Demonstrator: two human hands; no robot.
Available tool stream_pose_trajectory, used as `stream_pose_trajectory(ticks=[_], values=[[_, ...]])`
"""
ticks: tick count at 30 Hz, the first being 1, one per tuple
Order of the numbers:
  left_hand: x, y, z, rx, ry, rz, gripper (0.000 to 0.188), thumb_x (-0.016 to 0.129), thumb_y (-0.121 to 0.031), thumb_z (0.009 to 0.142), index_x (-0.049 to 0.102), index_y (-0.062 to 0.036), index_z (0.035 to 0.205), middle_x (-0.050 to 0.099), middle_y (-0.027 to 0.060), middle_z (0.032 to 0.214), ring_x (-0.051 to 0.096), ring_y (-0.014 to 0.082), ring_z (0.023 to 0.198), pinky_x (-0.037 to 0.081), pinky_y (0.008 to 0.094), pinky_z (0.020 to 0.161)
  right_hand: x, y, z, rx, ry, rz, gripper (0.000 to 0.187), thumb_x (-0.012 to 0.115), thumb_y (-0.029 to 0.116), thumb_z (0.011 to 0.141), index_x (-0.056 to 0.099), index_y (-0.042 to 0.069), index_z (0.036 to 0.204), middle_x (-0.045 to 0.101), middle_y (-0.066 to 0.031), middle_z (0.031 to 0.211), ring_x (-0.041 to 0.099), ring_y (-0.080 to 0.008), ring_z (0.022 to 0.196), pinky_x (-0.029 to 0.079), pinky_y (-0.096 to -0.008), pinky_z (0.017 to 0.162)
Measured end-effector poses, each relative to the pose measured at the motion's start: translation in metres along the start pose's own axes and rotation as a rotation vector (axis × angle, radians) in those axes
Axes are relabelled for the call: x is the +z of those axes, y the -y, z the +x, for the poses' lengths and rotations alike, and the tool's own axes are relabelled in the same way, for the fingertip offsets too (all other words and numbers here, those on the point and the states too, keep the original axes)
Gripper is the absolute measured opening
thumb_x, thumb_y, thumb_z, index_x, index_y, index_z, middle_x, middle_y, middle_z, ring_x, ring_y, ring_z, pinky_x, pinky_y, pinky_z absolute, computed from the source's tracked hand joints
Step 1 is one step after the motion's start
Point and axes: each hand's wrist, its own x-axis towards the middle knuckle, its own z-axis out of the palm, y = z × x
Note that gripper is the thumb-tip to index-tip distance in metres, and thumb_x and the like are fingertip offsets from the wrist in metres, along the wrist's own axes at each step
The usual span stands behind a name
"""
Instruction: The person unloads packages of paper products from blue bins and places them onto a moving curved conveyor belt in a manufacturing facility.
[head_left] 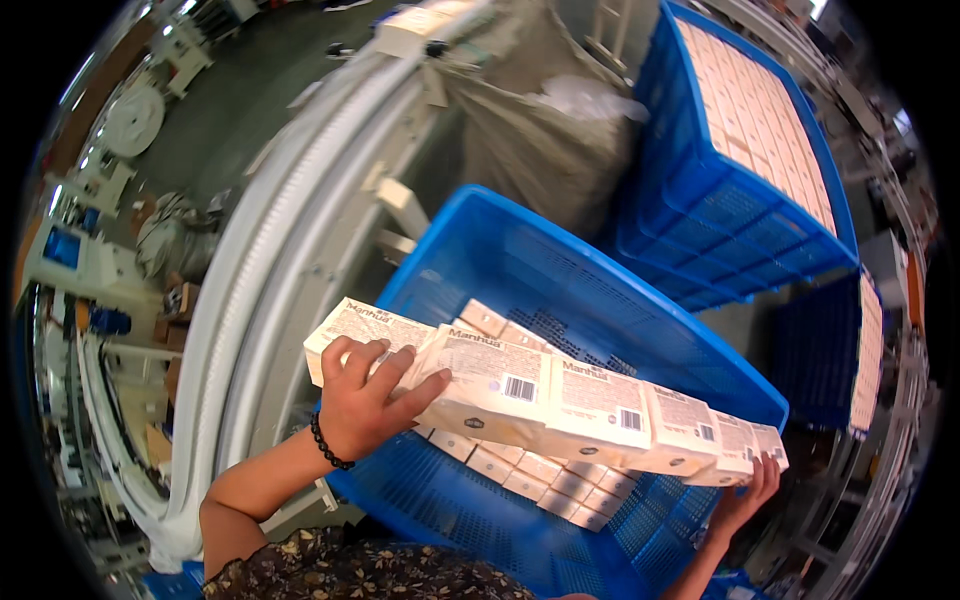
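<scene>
A row of several small cream boxes [590, 402] with printed text and barcodes spans between my two hands, above a blue plastic crate [560, 240]. My left hand [375, 395], with a dark beaded bracelet on its wrist, presses its spread fingers on the left end box. At the far right end, my right hand [745, 492] has its fingers wrapped over the last box. The row slopes down toward the right. Beneath it, more cream boxes [530, 480] lie packed in rows on the crate's floor, partly hidden by the held ones.
A pale conveyor rail [270, 270] curves along the left of the crate. Stacked blue crates [740, 200] full of cream boxes stand at the back right. Behind the crate hangs a large grey-brown sack [540, 130]. Farther right, a dark blue crate [820, 350] holds more boxes.
</scene>
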Motion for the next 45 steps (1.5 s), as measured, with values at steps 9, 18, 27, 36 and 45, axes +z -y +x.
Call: stream_pose_trajectory(ticks=[9, 18, 27, 36, 45], values=[[-0.203, 0.035, -0.209, -0.514, -0.081, 0.07, 0.079, 0.085, -0.025, 0.046, 0.066, -0.0193, 0.123, 0.06, 0.0078, 0.119, 0.052, 0.0315, 0.107, 0.035, 0.0524, 0.095, -0.114, 0.198, 0.144, -0.415, -0.094, 0.107, 0.068, 0.083, -0.002, 0.072, 0.053, 0.017, 0.13, 0.051, -0.0083, 0.141, 0.041, -0.0368, 0.139, 0.037, -0.0549, 0.115], [-0.285, 0.006, -0.453, -1.13, 0.016, 0.161, 0.078, 0.084, -0.017, 0.052, 0.058, -0.0101, 0.125, 0.058, 0.012, 0.112, 0.051, 0.0352, 0.106, 0.035, 0.0469, 0.097, -0.093, 0.555, 0.199, -0.979, 0.114, 0.448, 0.065, 0.079, -0.002, 0.061, 0.064, 0.02, 0.121, 0.056, -0.0067, 0.131, 0.047, -0.0361, 0.13, 0.032, -0.0606, 0.114], [-0.302, 0.048, -0.534, -1.184, 0.401, 0.005, 0.082, 0.087, -0.019, 0.053, 0.058, -0.0117, 0.129, 0.057, 0.0088, 0.113, 0.051, 0.0313, 0.107, 0.036, 0.0458, 0.098, -0.04, 0.713, 0.17, -1.299, 0.282, 0.283, 0.054, 0.074, 0.008, 0.077, 0.062, 0.024, 0.127, 0.056, -0.0026, 0.132, 0.044, -0.031, 0.134, 0.031, -0.0636, 0.113], [-0.341, 0.085, -0.493, -1.281, 0.776, 0.05, 0.1, 0.093, -0.032, 0.058, 0.048, -0.0044, 0.143, 0.052, 0.0211, 0.139, 0.038, 0.0424, 0.139, 0.028, 0.0519, 0.118, -0.031, 0.707, 0.187, -1.312, 0.596, 0.492, 0.088, 0.084, 0.02, 0.074, 0.043, 0.028, 0.151, 0.045, -0.0091, 0.151, 0.038, -0.0326, 0.143, 0.034, -0.0556, 0.116], [-0.161, 0.034, -0.228, -0.938, -0.036, -1.492, 0.043, 0.065, 0.002, 0.089, 0.056, 0.0012, 0.131, 0.063, 0.0118, 0.119, 0.062, 0.022, 0.113, 0.047, 0.0354, 0.104, 0.018, 0.365, 0.124, -0.35, 0.601, 0.679, 0.047, 0.069, 0.02, 0.093, 0.056, 0.011, 0.137, 0.06, -0.0157, 0.125, 0.056, -0.0355, 0.117, 0.047, -0.0446, 0.1]])
